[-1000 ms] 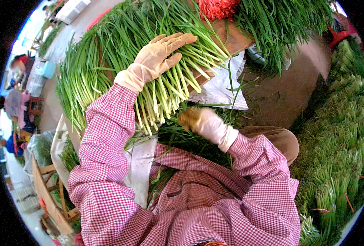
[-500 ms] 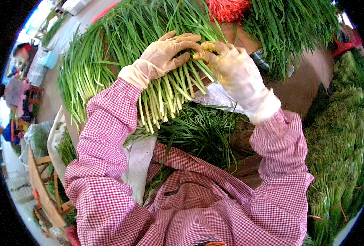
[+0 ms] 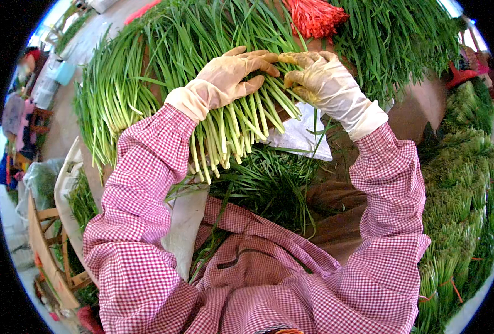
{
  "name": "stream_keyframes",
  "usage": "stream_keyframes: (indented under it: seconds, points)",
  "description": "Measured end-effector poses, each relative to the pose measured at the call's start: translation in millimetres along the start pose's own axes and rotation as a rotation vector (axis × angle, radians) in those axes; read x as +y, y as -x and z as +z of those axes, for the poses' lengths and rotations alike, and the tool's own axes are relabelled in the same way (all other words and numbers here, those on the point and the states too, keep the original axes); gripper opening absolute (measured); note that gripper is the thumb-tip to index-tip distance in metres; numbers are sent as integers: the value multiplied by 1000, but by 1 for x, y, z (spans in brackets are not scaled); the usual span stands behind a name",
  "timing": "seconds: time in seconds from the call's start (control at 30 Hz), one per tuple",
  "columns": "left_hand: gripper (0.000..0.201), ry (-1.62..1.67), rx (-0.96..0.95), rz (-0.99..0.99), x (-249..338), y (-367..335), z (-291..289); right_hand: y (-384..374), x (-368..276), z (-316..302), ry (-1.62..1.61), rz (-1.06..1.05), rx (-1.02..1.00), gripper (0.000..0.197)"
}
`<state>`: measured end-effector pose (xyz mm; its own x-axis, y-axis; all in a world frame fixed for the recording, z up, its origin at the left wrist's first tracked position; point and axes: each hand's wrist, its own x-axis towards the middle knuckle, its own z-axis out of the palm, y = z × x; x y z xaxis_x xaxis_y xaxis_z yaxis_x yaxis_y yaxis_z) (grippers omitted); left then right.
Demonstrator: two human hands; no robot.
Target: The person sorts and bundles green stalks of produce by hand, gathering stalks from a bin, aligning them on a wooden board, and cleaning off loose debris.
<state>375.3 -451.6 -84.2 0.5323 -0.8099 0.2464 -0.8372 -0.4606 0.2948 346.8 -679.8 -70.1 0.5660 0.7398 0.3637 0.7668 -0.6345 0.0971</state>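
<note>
Long green chives [image 3: 225, 136] with pale stalk ends lie in a thick layer in front of me, stalks toward me. My left hand [image 3: 225, 78], in a cream glove, rests on them with fingers stretched out and the thumb apart. Close to its fingertips is my right hand [image 3: 325, 83], in a yellow-stained white glove, at the right edge of the stalks. Its fingers are curved, with a gap to the thumb; I make out nothing held there. Below it, a loose green blade [image 3: 316, 129] hangs in front of a white sheet [image 3: 300, 139].
A bunch of red ties [image 3: 315, 19] lies beyond my hands, with more chives [image 3: 392, 44] to its right. Loose leaves [image 3: 269, 183] gather near my lap. Tied green bundles [image 3: 453, 195] are stacked along the right. A wooden frame [image 3: 49, 250] stands at the left.
My right hand has moved slightly right and its fingers have come apart from the stalks. A loose blade now shows below it. My left hand has shifted slightly right, still on the chives.
</note>
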Motion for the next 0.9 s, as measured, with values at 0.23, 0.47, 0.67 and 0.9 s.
stream_keyframes:
  seconds: [0.23,0.47,0.67,0.9]
  points:
    - [23,29,72,-8,-4,7,5,17,-46,-30,-132,32,-102,7]
    - [20,2,121,28,1,1,3,146,-157,-37,-734,-115,-765,26]
    - [38,-97,127,36,5,1,0,45,-53,-47,-376,725,99,32]
    - [27,-191,95,-46,13,9,-2,15,-35,34,-335,531,229,27]
